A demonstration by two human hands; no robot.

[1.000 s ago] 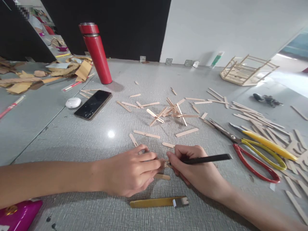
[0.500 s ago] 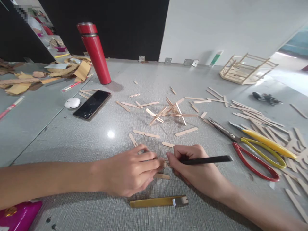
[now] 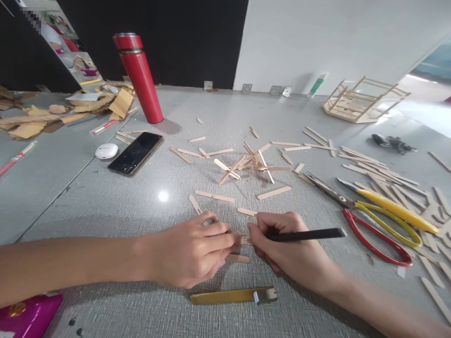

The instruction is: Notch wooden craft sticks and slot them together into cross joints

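Note:
My left hand (image 3: 197, 251) rests on the table with its fingers curled together, their tips on notched wooden craft sticks (image 3: 245, 239). How much of the sticks lies under the fingers is hidden. My right hand (image 3: 287, 239) is closed round a black pen (image 3: 310, 234) that slants to the right, its tip hidden near the sticks by my left fingertips. Another craft stick (image 3: 238, 258) pokes out from below my left hand. In front of both hands lies a utility knife with a yellow body (image 3: 225, 295) and a metal end.
Scissors (image 3: 345, 202) and a yellow-handled cutter (image 3: 394, 206) lie at right beside many loose sticks (image 3: 398, 171). Crossed sticks (image 3: 253, 162) stand mid-table. A stick frame (image 3: 366, 101) is far right. A phone (image 3: 136, 152), earbud case (image 3: 106, 151) and red flask (image 3: 141, 80) are left.
My right hand with the pen has shifted slightly to the right, baring a bit more of the stick between the hands. My left hand stays put.

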